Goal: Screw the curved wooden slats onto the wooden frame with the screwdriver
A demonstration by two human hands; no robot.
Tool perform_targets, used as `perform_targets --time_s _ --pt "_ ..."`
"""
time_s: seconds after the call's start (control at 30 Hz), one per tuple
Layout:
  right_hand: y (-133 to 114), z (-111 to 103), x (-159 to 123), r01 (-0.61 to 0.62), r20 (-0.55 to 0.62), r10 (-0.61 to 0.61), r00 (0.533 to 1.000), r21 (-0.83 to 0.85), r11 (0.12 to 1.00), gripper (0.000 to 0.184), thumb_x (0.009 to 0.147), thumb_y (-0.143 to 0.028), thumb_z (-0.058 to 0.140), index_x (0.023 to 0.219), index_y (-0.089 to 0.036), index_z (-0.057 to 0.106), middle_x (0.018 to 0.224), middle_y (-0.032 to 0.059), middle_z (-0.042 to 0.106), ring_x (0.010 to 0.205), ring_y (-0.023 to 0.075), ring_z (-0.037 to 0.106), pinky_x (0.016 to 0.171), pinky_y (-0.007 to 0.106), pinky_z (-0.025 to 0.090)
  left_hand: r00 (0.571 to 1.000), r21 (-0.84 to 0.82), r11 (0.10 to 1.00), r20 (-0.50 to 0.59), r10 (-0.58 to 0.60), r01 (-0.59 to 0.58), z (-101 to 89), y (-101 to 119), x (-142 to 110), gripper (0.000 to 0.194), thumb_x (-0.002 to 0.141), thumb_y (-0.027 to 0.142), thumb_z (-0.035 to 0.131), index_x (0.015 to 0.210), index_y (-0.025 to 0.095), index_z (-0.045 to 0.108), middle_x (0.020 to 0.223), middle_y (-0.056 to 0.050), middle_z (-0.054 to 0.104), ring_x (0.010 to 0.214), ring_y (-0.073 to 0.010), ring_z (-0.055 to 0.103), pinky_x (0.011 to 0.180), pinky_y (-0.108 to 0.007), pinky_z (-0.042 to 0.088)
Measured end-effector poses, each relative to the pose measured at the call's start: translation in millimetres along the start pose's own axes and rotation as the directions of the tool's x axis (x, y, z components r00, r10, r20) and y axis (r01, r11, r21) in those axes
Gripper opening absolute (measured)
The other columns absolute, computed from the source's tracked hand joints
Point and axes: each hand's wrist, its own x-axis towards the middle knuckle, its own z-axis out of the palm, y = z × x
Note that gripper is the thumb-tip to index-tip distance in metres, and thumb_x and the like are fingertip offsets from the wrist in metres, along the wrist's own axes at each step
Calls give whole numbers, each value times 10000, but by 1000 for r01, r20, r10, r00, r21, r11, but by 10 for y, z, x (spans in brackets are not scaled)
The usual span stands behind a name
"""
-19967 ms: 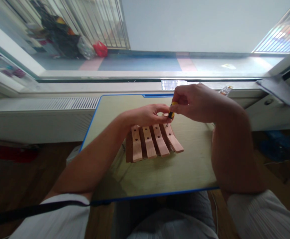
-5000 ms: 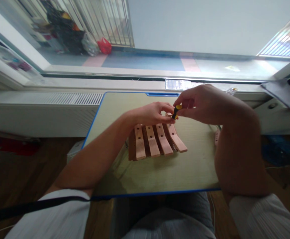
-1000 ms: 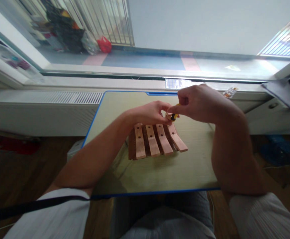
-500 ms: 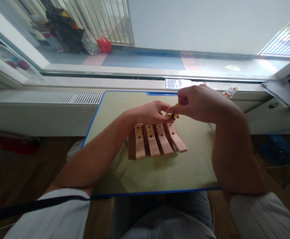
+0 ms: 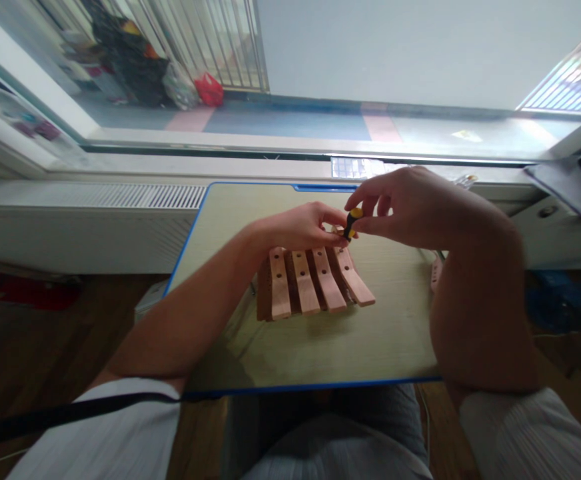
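Observation:
A small screwdriver [image 5: 353, 221] with a stubby yellow and black handle stands tilted at the far right end of a slatted wooden piece [image 5: 308, 291]. Several pale, bent slats with dark holes lie side by side on its brown backing. My left hand [image 5: 303, 225] is closed at the far edge of this piece, thumb and forefinger around a small pale part under the screwdriver. Thumb and forefinger of my right hand [image 5: 395, 203] loosely pinch the handle from the right, its other fingers spread. The screwdriver's tip is hidden by my left fingers.
The work lies on a tabletop [image 5: 385, 333] with a blue edge. Behind it runs a window sill with a clear blister sheet [image 5: 355, 167]. A radiator [image 5: 95, 227] stands at the left. A pinkish object [image 5: 436, 273] shows beside my right forearm.
My right hand has shifted slightly right and loosened, its fingers spreading so more of the handle shows. My right elbow has swung outward. My left hand and the wooden piece stay put.

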Motion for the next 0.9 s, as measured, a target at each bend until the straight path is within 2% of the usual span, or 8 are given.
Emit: perform_targets --time_s 0.2,0.4,0.6,0.77,0.9 --pt "-12 42 34 -23 -18 22 1000 -33 999 257 904 -449 716 1020 -261 847 908 51 808 763 208 678 696 358 444 1000 12 1000 -7 -10 11 5 0 2 409 886 438 750 1198 193 853 1012 -25 823 937 -200 705 835 -286 496" --pt "-9 70 60 -107 -51 102 993 -95 990 284 884 -521 737 883 -246 806 819 55 771 739 213 629 689 363 394 1000 16 999 -3 -29 29 -10 25 -2 416 885 441 759 1212 202 856 1051 -26 833 926 -194 713 822 -276 499" --pt "-18 112 83 -135 -94 126 988 -97 986 347 872 -571 759 764 -241 738 734 44 710 666 191 561 650 368 369 1000 2 1000 -6 -3 3 2 -8 -3 404 901 439 757 1200 184 852 1068 -48 836 948 -201 723 831 -281 514" --pt "-39 122 97 -156 -103 147 984 -86 984 334 865 -563 774 757 -250 734 725 39 694 687 202 569 667 376 386 999 -7 999 -5 -34 34 5 11 -8 406 898 457 766 1187 185 849 1056 -50 838 938 -204 733 839 -290 528" --pt "-32 112 96 -159 -91 151 984 -88 983 333 872 -588 773 830 -257 769 780 46 730 718 216 606 692 384 401 999 -3 999 0 -32 32 0 13 -6 403 901 460 760 1169 170 844 1053 -58 832 952 -208 731 862 -300 528"
